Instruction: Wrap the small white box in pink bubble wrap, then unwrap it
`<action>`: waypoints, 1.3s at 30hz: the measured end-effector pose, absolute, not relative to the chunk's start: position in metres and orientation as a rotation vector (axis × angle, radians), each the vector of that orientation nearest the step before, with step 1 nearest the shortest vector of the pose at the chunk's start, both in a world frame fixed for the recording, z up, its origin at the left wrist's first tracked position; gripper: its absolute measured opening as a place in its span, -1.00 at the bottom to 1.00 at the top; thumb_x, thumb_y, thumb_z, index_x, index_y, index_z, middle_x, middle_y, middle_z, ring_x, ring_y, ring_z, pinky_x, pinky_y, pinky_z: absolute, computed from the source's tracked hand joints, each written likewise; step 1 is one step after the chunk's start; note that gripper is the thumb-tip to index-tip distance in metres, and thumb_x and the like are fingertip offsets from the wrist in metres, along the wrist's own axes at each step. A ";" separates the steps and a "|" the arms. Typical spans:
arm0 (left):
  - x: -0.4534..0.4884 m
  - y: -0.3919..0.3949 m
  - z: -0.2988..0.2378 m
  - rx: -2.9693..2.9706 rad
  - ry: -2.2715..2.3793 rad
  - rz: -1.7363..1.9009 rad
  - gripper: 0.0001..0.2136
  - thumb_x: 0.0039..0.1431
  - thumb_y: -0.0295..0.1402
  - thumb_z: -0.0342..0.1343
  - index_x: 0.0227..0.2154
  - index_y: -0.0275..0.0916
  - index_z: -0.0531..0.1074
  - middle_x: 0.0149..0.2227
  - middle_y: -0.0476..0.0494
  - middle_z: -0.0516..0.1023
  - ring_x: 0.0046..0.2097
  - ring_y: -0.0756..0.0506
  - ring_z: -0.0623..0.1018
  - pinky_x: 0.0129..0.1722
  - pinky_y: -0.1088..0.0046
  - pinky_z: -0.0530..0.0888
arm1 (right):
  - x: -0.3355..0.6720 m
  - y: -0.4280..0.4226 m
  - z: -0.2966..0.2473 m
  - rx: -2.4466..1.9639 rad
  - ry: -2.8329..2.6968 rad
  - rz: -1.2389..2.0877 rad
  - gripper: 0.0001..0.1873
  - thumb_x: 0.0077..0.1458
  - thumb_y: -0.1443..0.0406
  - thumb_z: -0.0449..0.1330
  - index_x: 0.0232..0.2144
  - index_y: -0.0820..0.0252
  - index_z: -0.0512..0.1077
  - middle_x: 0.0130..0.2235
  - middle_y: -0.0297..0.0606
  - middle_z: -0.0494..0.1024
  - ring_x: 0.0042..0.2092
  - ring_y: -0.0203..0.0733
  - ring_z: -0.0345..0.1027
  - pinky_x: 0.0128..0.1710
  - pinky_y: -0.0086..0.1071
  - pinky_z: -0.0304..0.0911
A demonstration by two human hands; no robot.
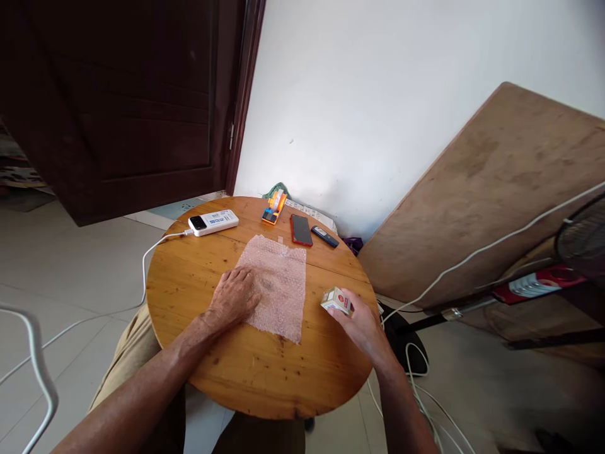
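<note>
Right hand (360, 321) holds a box (334, 303), red label (341, 299) illegible.

Bubble wrap (286, 293) pinkish w/ dotted patt., box (336, 299) pale w/ red mark.

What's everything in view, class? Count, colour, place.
Table: 1, brown, centre
Bubble wrap: 1, pinkish, on table
Small box: 1, pale, right hand
Tape dispenser: 1, orange, table's far edge
Phone: 1, black, near dispenser
Blue device: 1, blue, beside phone
White device: 1, white, tabletop left
Door: 1, brown, upper left
Wall: 1, white, behind
Floor: 1, grey, below
Board: 1, brown, right
Cables: several, white, both sides
Left hand: 1, on wrap
Right hand: 1, holding box
</note>
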State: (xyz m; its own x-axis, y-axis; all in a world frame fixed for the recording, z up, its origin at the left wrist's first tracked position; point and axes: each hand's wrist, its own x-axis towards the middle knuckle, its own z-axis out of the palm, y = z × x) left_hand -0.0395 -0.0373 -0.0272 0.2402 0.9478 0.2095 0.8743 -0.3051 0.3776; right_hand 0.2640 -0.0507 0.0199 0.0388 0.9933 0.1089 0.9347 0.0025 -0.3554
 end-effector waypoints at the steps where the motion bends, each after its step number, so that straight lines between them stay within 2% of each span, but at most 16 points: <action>1: -0.040 -0.037 -0.026 2.314 1.724 0.609 -0.56 0.21 -0.34 0.00 0.14 -0.36 0.30 0.21 -0.33 0.37 0.25 -0.26 0.31 0.23 0.12 0.22 | 0.256 -0.052 0.026 -1.955 -1.911 0.294 -0.42 0.00 0.15 0.20 0.08 0.20 0.37 -0.02 -0.09 0.56 -0.03 0.05 0.46 -0.03 -0.13 0.32; 6: -0.044 -0.035 -0.027 2.210 1.726 0.669 -0.60 0.29 -0.43 -0.17 0.14 -0.32 0.31 0.16 -0.28 0.44 0.20 -0.19 0.38 0.20 0.20 0.27 | 0.192 -0.043 0.049 -1.619 -2.012 0.358 -0.46 -0.01 0.17 0.25 0.05 0.11 0.40 -0.03 -0.20 0.57 -0.05 -0.05 0.46 -0.04 -0.25 0.31; 9: -0.045 -0.033 -0.029 2.216 1.733 0.706 -0.60 0.26 -0.47 -0.14 0.13 -0.30 0.32 0.13 -0.28 0.47 0.17 -0.18 0.41 0.18 0.22 0.30 | 0.156 -0.030 0.040 -1.545 -2.168 0.344 -0.49 -0.01 0.24 0.26 0.04 0.12 0.40 -0.05 -0.18 0.57 -0.08 -0.06 0.46 -0.05 -0.24 0.29; 13: -0.043 -0.034 -0.030 2.243 1.756 0.727 -0.59 0.20 -0.52 -0.11 0.11 -0.30 0.33 0.12 -0.29 0.47 0.15 -0.18 0.43 0.16 0.22 0.32 | 0.137 -0.019 0.013 -1.536 -2.307 0.278 -0.47 0.00 0.30 0.26 0.06 0.16 0.36 -0.02 -0.10 0.54 0.01 0.04 0.39 0.03 -0.12 0.23; 19: -0.042 -0.034 -0.029 2.245 1.740 0.719 -0.59 0.14 -0.54 -0.07 0.06 -0.30 0.37 0.10 -0.28 0.49 0.15 -0.20 0.43 0.14 0.20 0.33 | 0.155 -0.017 -0.006 -1.389 -2.127 0.541 -0.33 0.00 0.32 0.24 0.18 0.12 0.22 0.12 -0.12 0.44 0.12 -0.01 0.33 0.11 -0.11 0.22; 23: -0.045 -0.034 -0.030 2.205 1.709 0.886 -0.72 0.09 -0.51 -0.01 -0.16 -0.24 0.50 0.01 -0.22 0.55 0.10 -0.22 0.45 0.11 0.19 0.35 | 0.162 -0.014 -0.008 -1.364 -2.117 0.618 -0.39 -0.04 0.36 0.24 0.12 0.16 0.30 0.09 -0.12 0.47 0.11 -0.01 0.34 0.13 -0.10 0.21; 27: -0.051 -0.039 -0.021 2.226 1.517 1.108 -0.88 0.11 -0.41 0.05 -0.43 -0.21 0.49 -0.27 -0.17 0.59 -0.08 -0.17 0.50 0.02 0.22 0.37 | 0.160 -0.013 -0.008 -1.363 -2.115 0.624 -0.41 -0.04 0.38 0.25 0.10 0.14 0.33 0.08 -0.13 0.49 0.10 -0.01 0.35 0.12 -0.09 0.21; 30: -0.053 -0.044 -0.010 2.362 1.179 0.982 -0.87 0.12 -0.41 0.06 -0.50 -0.22 0.45 -0.41 -0.09 0.53 -0.26 -0.09 0.48 -0.11 0.31 0.38 | 0.159 -0.014 -0.009 -1.361 -2.098 0.628 -0.41 -0.04 0.39 0.26 0.09 0.11 0.34 0.05 -0.16 0.51 0.07 -0.02 0.37 0.10 -0.12 0.23; 36: -0.057 -0.052 -0.002 2.413 1.137 0.728 -0.92 0.03 -0.32 0.21 -0.46 -0.20 0.45 -0.33 -0.08 0.50 -0.14 -0.14 0.44 -0.01 0.25 0.33 | 0.160 -0.013 -0.009 -1.326 -2.119 0.615 -0.40 -0.06 0.42 0.27 0.08 0.05 0.35 0.03 -0.22 0.53 0.04 -0.06 0.40 0.07 -0.15 0.24; 39: -0.060 -0.063 0.000 2.496 1.135 0.606 -0.91 -0.01 -0.36 0.20 -0.51 -0.20 0.40 -0.29 -0.08 0.47 -0.10 -0.17 0.41 0.01 0.21 0.32 | 0.160 -0.013 -0.009 -1.338 -2.135 0.597 -0.42 -0.05 0.40 0.29 0.07 0.05 0.35 0.02 -0.22 0.53 0.03 -0.05 0.40 0.07 -0.14 0.23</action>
State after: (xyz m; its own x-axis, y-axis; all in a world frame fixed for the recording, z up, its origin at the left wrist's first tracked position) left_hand -0.0604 -0.0631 0.0001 0.5916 0.7694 0.2409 0.6279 -0.6271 0.4609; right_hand 0.1600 -0.0126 -0.0091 -0.3567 0.9099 0.2120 0.6680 0.4070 -0.6230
